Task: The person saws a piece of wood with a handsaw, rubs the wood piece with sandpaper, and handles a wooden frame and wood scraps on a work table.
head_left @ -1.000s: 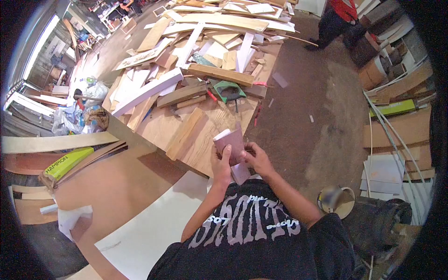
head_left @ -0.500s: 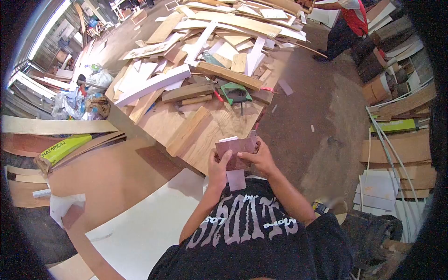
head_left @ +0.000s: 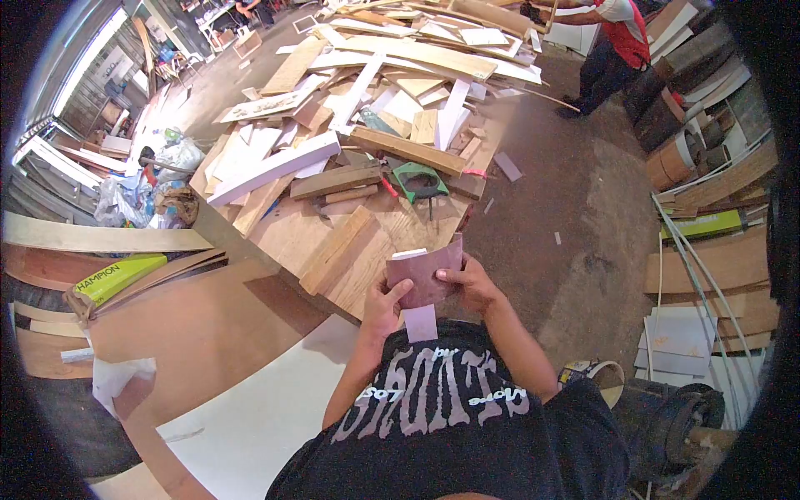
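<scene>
A brownish sheet, like sandpaper (head_left: pixel 423 277), is held in front of my chest with both hands. My left hand (head_left: pixel 385 307) pinches its left edge, thumb on the near face. My right hand (head_left: pixel 473 285) grips its right side, thumb also on the near face. The sheet curves around a pale flat strip (head_left: pixel 420 322), whose lower end sticks out below and whose white tip shows above. Just beyond lies a wooden block (head_left: pixel 340 248) on the plywood table (head_left: pixel 275 242). A green-handled tool (head_left: pixel 419 182) and a hammer (head_left: pixel 346 196) lie farther back.
A large pile of wood offcuts (head_left: pixel 400 62) covers the table's far part. Another person (head_left: pixel 617 42) in a red vest stands at the back right. White board (head_left: pixel 258 408) lies at lower left. Boards and strips (head_left: pixel 708 267) are stacked at right, near a bucket (head_left: pixel 604 377).
The sheet has turned from a tilted, folded position to face me, spread between both hands. My right hand has shifted to its right side. The other person has come further into view.
</scene>
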{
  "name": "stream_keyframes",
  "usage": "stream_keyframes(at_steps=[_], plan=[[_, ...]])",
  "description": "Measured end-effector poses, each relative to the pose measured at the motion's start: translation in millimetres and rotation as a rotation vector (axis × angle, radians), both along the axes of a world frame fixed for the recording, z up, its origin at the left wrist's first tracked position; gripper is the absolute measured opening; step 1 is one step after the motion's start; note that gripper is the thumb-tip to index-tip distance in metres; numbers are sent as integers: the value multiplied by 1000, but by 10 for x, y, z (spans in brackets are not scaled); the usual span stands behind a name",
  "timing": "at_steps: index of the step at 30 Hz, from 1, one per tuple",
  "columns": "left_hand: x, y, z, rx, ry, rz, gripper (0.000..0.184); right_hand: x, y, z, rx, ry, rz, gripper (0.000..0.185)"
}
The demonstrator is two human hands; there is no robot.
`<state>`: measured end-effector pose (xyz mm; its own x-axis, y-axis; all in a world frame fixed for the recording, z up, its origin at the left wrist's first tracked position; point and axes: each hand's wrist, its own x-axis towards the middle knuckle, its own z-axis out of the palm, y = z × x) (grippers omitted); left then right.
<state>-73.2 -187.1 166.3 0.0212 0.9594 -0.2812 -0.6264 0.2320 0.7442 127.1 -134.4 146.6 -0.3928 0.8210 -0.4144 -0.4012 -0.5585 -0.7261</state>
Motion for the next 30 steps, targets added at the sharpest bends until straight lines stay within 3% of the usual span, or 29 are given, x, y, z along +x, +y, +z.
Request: stream_keyframes(at_steps=[9,11,12,14,15,17,18,21,23,27,29,30], plan=[[-198,-52,-209,109,50,-93,28,-142,61,-164,195,-85,38,80],[-169,-79,-168,39,40,-26,28,-236,1,-193,256,-444,-38,73],[-159,-99,-147,37,44,-27,28,-241,-1,-272,254,-441,-39,73],[-127,-119,-63,16,6,2,30,-256,26,-323,661,-561,66,62],[-126,-123,-77,16,7,1,30,-236,-2,-342,660,-560,65,62],[-116,-117,-108,-29,34,27,27,-252,-76,-3,183,-139,263,55],[-106,-112,-112,-26,35,23,27,-273,-89,-56,186,-139,259,55],[-54,-110,-69,-70,232,68,26,-342,-160,-6,288,-326,208,52],[-7,-124,-33,8,531,140,28,-322,-243,110,441,-442,218,50],[54,-160,17,101,739,206,26,-335,-267,51,458,-399,159,54],[-8,-169,-92,211,1072,226,23,-315,-272,-4,417,-307,160,53],[-21,-172,-153,213,1071,223,23,-303,-276,-27,416,-308,157,53]])
